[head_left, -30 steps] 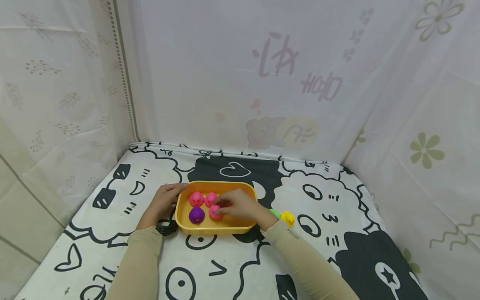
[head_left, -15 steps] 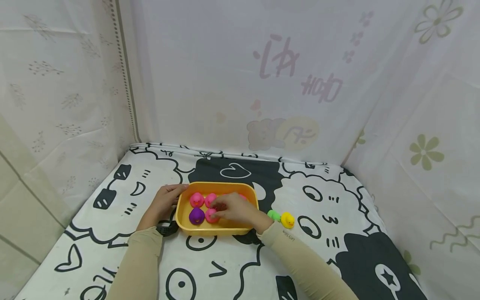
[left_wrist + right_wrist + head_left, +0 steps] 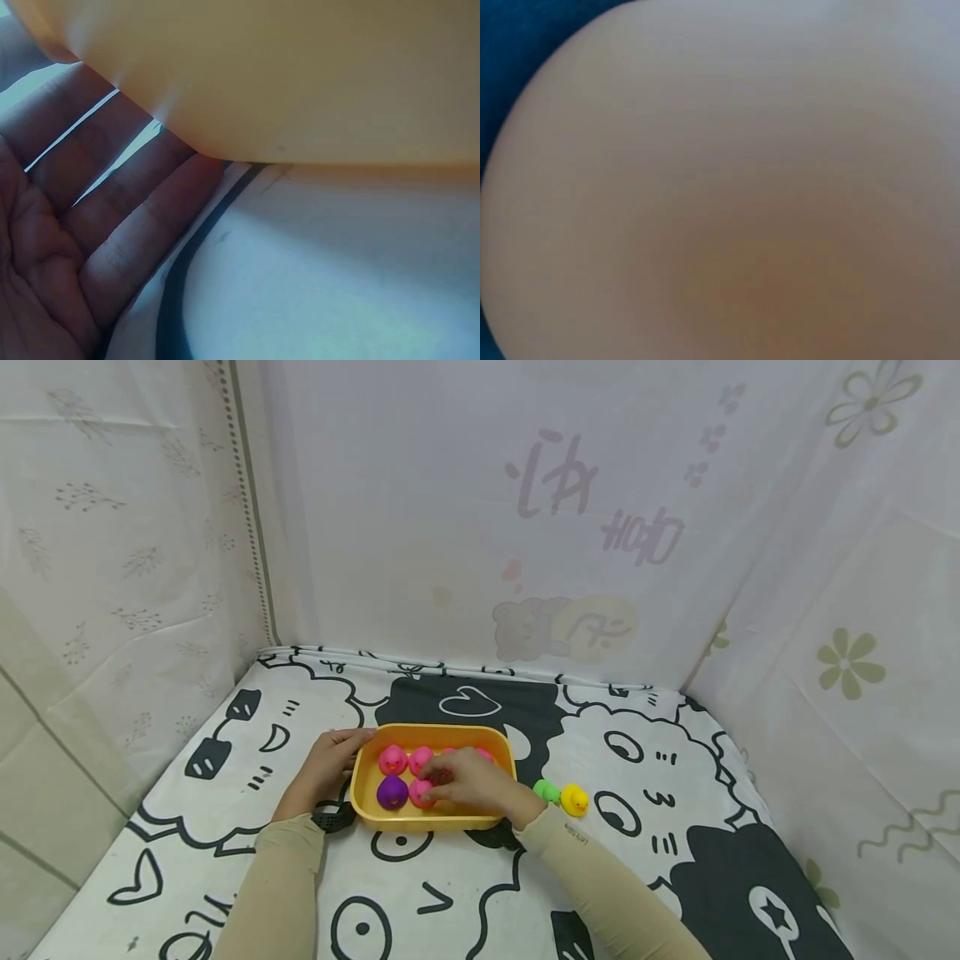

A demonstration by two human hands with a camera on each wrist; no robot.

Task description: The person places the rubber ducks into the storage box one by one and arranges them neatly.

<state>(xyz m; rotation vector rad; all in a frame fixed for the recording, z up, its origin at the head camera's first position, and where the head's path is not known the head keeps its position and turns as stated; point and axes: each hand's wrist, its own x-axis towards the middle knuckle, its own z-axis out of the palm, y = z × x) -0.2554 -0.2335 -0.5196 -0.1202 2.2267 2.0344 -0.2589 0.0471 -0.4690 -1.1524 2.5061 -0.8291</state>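
A yellow tray (image 3: 431, 822) holds pink rubber ducks, with one pink duck (image 3: 393, 760) and another pink duck (image 3: 420, 760) at its back left. In its front left corner sits a purple duck (image 3: 392, 792). My right hand (image 3: 472, 781) reaches over the tray and pinches a pink rubber duck (image 3: 422, 792) beside the purple one. More pink shows behind that hand, partly hidden. Straight fingers of my left hand (image 3: 330, 766) rest against the tray's left side; the left wrist view shows these fingers (image 3: 142, 232) touching the tray wall (image 3: 300, 90).
Right of the tray, a green duck (image 3: 547, 790) and a yellow duck (image 3: 575, 800) lie on the black-and-white cartoon cloth (image 3: 360, 902). Pale printed curtains (image 3: 390, 527) enclose the back and sides. The right wrist view shows only a blurred beige surface.
My right hand has moved slightly left and toward me with the pink duck, settling beside the purple one. Pink behind the hand and the green duck have come into fuller view. Left hand unmoved.
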